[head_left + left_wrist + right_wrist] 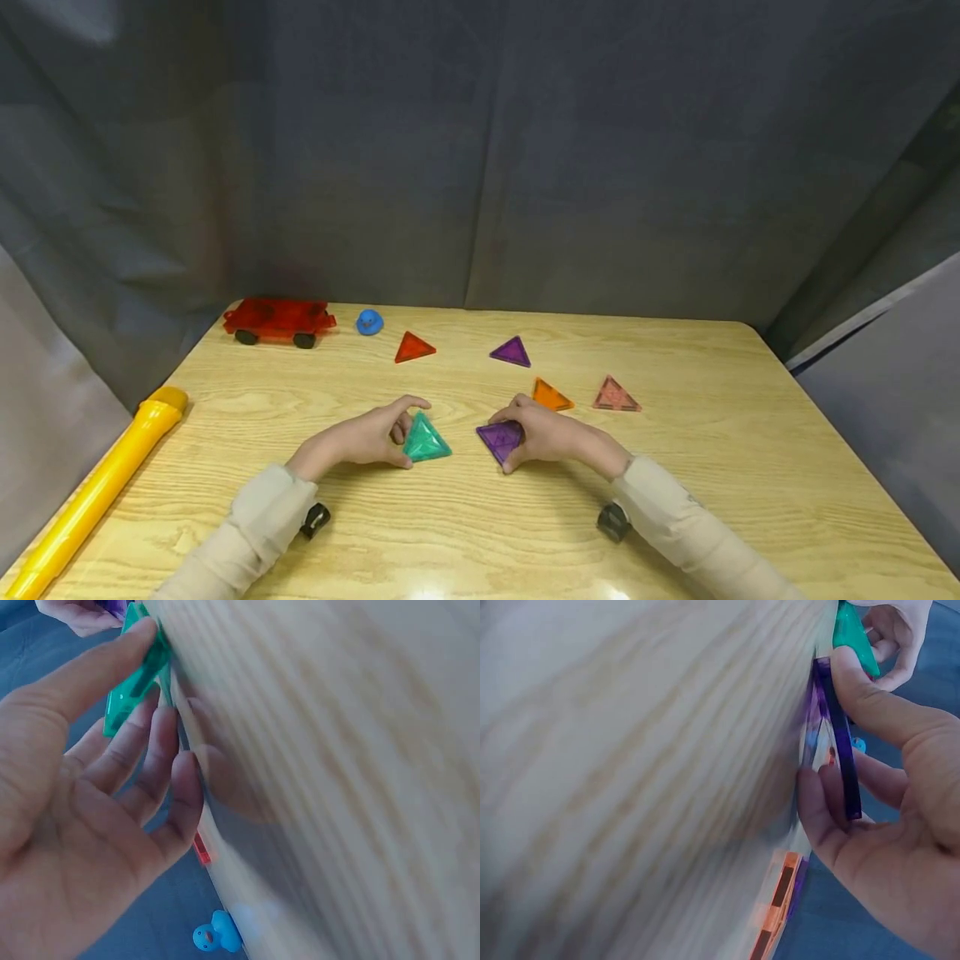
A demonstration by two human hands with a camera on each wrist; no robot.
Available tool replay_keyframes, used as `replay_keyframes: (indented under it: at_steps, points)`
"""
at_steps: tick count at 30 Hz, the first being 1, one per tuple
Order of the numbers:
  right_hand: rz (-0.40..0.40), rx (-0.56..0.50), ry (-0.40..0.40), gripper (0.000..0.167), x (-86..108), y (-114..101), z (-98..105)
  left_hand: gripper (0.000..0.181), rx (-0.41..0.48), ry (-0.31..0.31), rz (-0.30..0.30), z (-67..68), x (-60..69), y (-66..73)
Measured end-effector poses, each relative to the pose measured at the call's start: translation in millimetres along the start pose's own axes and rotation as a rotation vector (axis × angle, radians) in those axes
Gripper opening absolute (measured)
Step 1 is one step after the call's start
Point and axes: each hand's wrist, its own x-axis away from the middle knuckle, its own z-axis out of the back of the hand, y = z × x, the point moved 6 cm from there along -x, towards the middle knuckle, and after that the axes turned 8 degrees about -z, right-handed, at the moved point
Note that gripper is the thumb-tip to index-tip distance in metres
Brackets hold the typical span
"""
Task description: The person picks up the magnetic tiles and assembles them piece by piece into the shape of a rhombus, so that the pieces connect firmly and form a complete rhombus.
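Note:
In the head view my left hand [366, 437] holds a translucent green triangular magnetic tile [426, 442] by its left side. The left wrist view shows the thumb on one face of this green tile [137, 686], the fingertips behind it, and the tile tilted just over the table. My right hand [553, 433] grips a purple triangular magnetic tile [495, 437] by its right side, a small gap away from the green one. In the right wrist view the purple tile [841, 742] is tilted up from the table between thumb and fingers. Whether it touches the wood I cannot tell.
Beyond the hands lie a red triangle [413, 347], a second purple triangle [512, 352], an orange triangle [551, 395] and a pink triangle [616, 396]. A red wheeled car base [277, 319] and blue rubber duck [369, 322] stand back left. A yellow tube [97, 492] lies along the left edge.

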Motion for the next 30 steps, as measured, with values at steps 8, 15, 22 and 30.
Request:
replay_keyframes:
  at_steps: [8, 15, 22, 30]
  points:
    - [-0.004, -0.098, -0.008, 0.054, 0.7, 4.6, -0.3, 0.078, -0.029, 0.003, 0.038, -1.9, 0.0, -0.1]
    - [-0.004, -0.164, 0.035, 0.049, -1.3, 2.7, 0.2, 0.075, -0.040, -0.032, -0.010, -6.1, -4.2, 8.3]
    - [0.048, -0.159, 0.056, 0.051, -7.1, -4.4, -3.7, 0.073, -0.034, -0.059, -0.026, -12.6, -10.4, 18.1]
    - [0.108, -0.146, 0.032, 0.051, -7.7, -10.7, -6.2, 0.074, -0.058, -0.066, -0.021, -18.0, -15.4, 18.4]
